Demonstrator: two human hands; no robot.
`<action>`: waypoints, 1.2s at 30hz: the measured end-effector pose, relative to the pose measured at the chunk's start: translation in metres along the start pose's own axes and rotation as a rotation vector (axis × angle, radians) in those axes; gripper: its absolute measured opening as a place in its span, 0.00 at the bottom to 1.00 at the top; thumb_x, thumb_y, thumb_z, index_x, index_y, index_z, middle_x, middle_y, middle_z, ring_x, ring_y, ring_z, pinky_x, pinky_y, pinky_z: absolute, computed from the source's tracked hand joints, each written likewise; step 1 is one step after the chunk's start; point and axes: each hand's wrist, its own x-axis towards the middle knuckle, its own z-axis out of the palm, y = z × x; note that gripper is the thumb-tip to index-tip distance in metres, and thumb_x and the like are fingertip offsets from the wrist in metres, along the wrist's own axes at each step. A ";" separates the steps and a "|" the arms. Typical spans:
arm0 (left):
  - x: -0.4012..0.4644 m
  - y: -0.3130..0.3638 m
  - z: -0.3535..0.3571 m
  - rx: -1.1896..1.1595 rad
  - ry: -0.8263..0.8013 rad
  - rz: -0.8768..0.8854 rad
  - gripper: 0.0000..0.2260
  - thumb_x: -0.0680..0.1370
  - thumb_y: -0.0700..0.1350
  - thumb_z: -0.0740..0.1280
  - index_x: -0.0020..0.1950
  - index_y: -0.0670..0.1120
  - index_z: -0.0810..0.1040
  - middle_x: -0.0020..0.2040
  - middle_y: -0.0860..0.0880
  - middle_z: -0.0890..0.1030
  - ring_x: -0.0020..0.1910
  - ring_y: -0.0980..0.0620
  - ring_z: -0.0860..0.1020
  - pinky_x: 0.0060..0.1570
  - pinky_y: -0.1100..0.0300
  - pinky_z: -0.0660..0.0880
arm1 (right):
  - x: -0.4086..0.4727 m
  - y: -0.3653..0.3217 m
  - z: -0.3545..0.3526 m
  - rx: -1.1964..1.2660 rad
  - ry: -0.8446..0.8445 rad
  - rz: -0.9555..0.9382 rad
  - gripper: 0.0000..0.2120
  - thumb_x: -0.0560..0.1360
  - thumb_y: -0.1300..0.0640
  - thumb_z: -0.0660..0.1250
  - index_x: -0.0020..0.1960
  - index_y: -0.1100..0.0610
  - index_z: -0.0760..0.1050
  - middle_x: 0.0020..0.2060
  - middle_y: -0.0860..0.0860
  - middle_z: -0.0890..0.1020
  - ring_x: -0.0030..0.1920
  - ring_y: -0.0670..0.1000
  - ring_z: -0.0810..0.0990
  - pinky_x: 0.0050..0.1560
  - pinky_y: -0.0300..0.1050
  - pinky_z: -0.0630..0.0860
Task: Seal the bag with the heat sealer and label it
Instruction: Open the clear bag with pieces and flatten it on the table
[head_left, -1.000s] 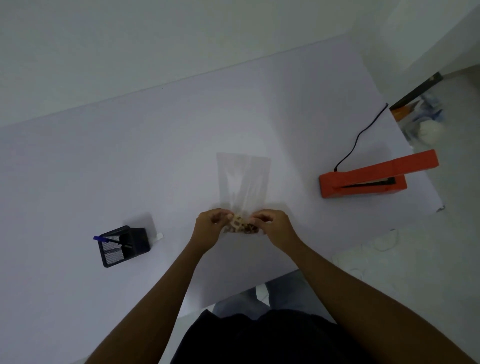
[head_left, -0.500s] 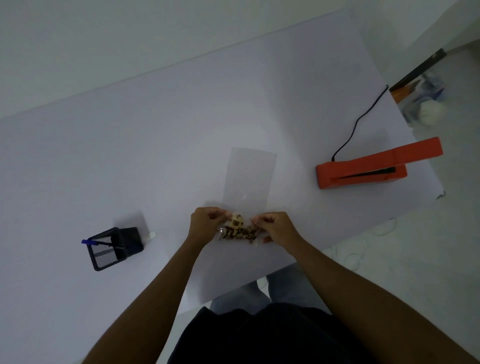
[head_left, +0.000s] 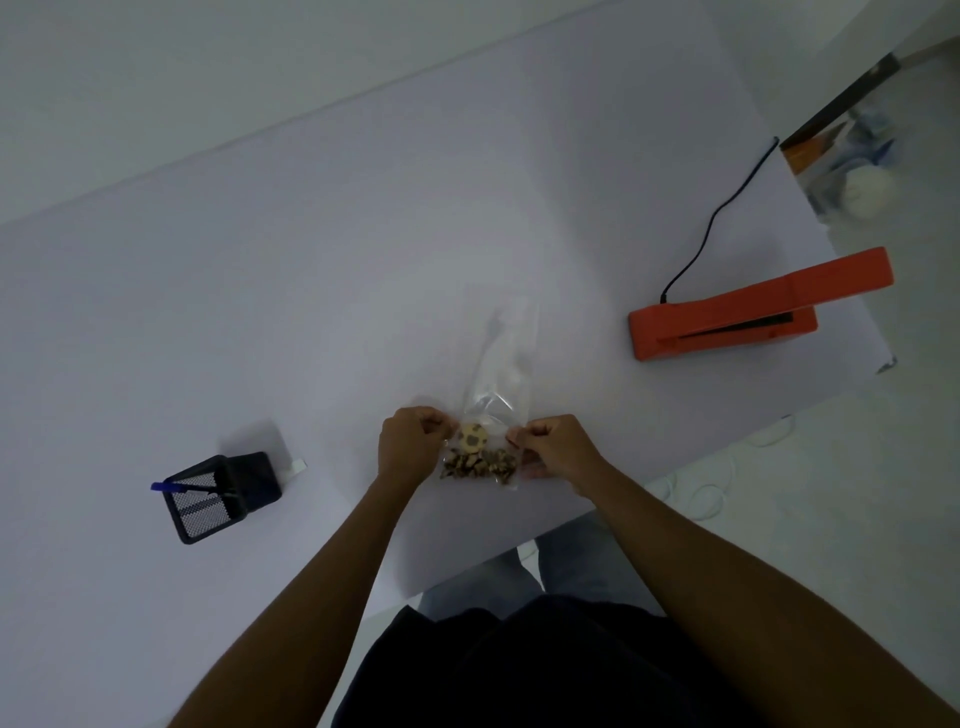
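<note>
A clear plastic bag (head_left: 500, 364) lies on the white table (head_left: 311, 312) in front of me, its empty upper part pointing away and crumpled narrow. Brown snack pieces and one round spotted biscuit (head_left: 474, 437) fill its near end. My left hand (head_left: 410, 447) pinches the bag's left edge and my right hand (head_left: 550, 448) pinches its right edge, both beside the food. The orange heat sealer (head_left: 748, 312) sits at the right of the table with its arm raised, well apart from my hands.
A black mesh pen holder (head_left: 218, 499) with a blue pen (head_left: 171, 487) stands at the left, a small white label (head_left: 298, 466) beside it. The sealer's black cord (head_left: 727, 208) runs off the table's far right. The table's near edge is just behind my wrists.
The bag's upper part was flat and wide; now it is crumpled narrower. The food has settled toward the near end, showing more below my hands. My hands stay on the bag's edges.
</note>
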 end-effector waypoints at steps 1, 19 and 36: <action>-0.002 0.003 0.004 0.035 0.035 0.009 0.04 0.74 0.47 0.73 0.43 0.48 0.86 0.37 0.53 0.85 0.38 0.56 0.82 0.38 0.63 0.77 | 0.001 0.000 0.001 -0.004 0.007 0.004 0.12 0.71 0.53 0.77 0.46 0.62 0.85 0.40 0.58 0.87 0.40 0.56 0.87 0.41 0.54 0.85; -0.033 0.026 0.041 0.653 -0.007 0.506 0.05 0.78 0.41 0.67 0.51 0.40 0.77 0.49 0.40 0.77 0.46 0.43 0.75 0.41 0.52 0.78 | 0.005 -0.008 0.001 -0.086 0.028 0.017 0.12 0.69 0.52 0.78 0.43 0.62 0.85 0.40 0.59 0.87 0.42 0.58 0.87 0.43 0.57 0.85; -0.053 0.024 0.067 0.988 -0.089 0.434 0.25 0.82 0.57 0.57 0.77 0.56 0.54 0.72 0.30 0.61 0.69 0.30 0.63 0.62 0.36 0.69 | 0.011 -0.048 -0.014 0.337 0.002 -0.160 0.24 0.82 0.47 0.61 0.52 0.68 0.81 0.44 0.65 0.85 0.46 0.63 0.86 0.50 0.54 0.83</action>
